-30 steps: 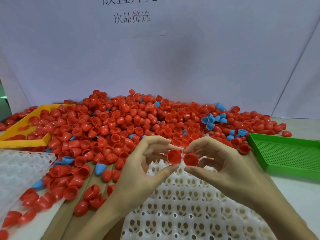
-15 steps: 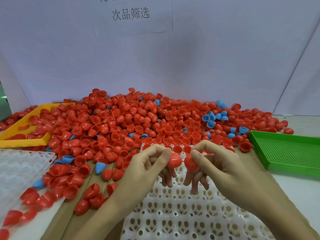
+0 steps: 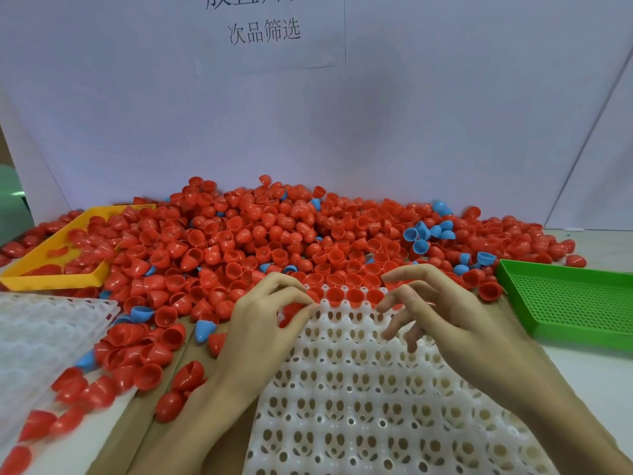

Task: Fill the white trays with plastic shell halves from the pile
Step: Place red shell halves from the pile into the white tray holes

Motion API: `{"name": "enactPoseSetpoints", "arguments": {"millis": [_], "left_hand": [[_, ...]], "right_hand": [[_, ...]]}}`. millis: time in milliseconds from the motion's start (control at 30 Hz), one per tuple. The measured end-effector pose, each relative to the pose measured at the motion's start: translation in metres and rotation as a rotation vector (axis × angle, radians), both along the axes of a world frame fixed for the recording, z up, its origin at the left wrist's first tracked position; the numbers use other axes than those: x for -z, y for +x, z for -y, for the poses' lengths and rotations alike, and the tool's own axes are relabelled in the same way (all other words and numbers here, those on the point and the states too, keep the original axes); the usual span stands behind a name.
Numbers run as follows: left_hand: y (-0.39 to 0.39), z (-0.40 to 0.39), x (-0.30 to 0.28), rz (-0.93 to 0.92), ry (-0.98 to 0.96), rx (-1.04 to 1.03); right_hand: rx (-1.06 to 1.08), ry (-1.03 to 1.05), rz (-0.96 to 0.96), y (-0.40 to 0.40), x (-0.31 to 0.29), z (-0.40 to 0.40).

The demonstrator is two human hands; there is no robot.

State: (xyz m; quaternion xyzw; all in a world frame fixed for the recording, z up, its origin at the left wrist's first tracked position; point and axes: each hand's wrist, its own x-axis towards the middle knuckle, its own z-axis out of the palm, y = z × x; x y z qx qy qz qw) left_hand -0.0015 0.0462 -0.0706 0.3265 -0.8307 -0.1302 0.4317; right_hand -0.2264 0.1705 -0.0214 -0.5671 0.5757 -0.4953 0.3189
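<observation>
A big pile of red shell halves [image 3: 274, 234], with a few blue ones [image 3: 419, 236] mixed in, covers the table's far side. In front of me lies a white tray [image 3: 359, 389] of holed cups. A short row of red shells [image 3: 354, 296] sits in its far edge cups. My left hand [image 3: 263, 330] is at the tray's far left corner, with thumb and fingers pinching a red shell half [image 3: 291, 310] that is partly hidden. My right hand [image 3: 431, 313] hovers over the far right cups, fingers spread and loosely bent, holding nothing.
A yellow tray [image 3: 51, 258] half buried in shells stands at the far left. A green perforated tray [image 3: 575, 303] lies at the right. Another white tray [image 3: 41, 334] lies at the left, with loose red shells [image 3: 137, 354] spilled between the trays. A white backboard rises behind the pile.
Both hands have dropped from mid-air to the tray's far edge. The right hand has let go of its red shell and spread its fingers. The left hand still holds one.
</observation>
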Motion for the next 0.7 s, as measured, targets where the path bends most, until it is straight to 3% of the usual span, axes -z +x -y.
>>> {"name": "enactPoseSetpoints", "arguments": {"millis": [467,700], "left_hand": [[0.004,0.000,0.004,0.292,-0.004,0.121],[0.004,-0.003,0.002,0.291,-0.049,0.146]], "right_hand": [[0.030,0.026,0.027,-0.013,0.010,0.008],[0.062,0.009,-0.016,-0.020,0.024,0.016]]}}
